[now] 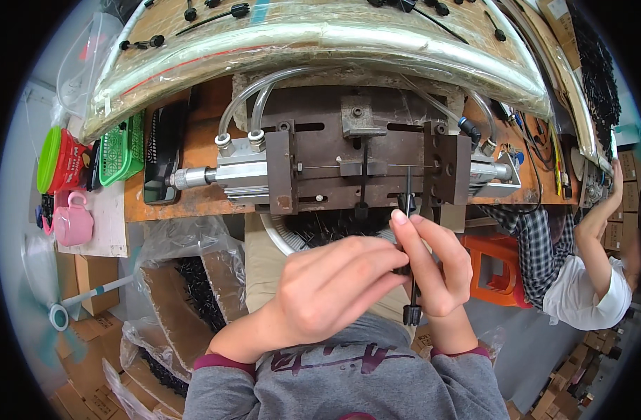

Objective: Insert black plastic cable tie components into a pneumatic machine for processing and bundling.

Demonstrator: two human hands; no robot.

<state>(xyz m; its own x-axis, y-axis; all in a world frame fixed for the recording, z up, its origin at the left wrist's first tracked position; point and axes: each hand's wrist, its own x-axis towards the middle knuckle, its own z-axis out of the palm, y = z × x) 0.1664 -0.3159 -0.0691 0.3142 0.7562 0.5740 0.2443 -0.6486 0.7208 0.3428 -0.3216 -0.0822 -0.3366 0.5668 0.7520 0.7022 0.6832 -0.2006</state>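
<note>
A thin black rod with ribbed knobs (412, 315) stands nearly upright in the view, between my hands. My right hand (439, 269) pinches its upper part between thumb and fingertips. Closed around its middle are the fingers of my left hand (341, 283), which partly hide it. The rod's top reaches over the front of a brown steel fixture (327, 147). Across the middle of that fixture lies another black rod (364, 168), under a small clamp block (359, 117). Air cylinders, left (242, 171) and right (490, 173), flank the plate.
Clear hoses (247, 98) arch behind the fixture. A film-wrapped board (320, 38) with black parts stands beyond. At left are a green basket (123, 150), a pink mug (73, 220) and cartons of black parts (194, 294). At right, a person (590, 280) sits near an orange stool (485, 269).
</note>
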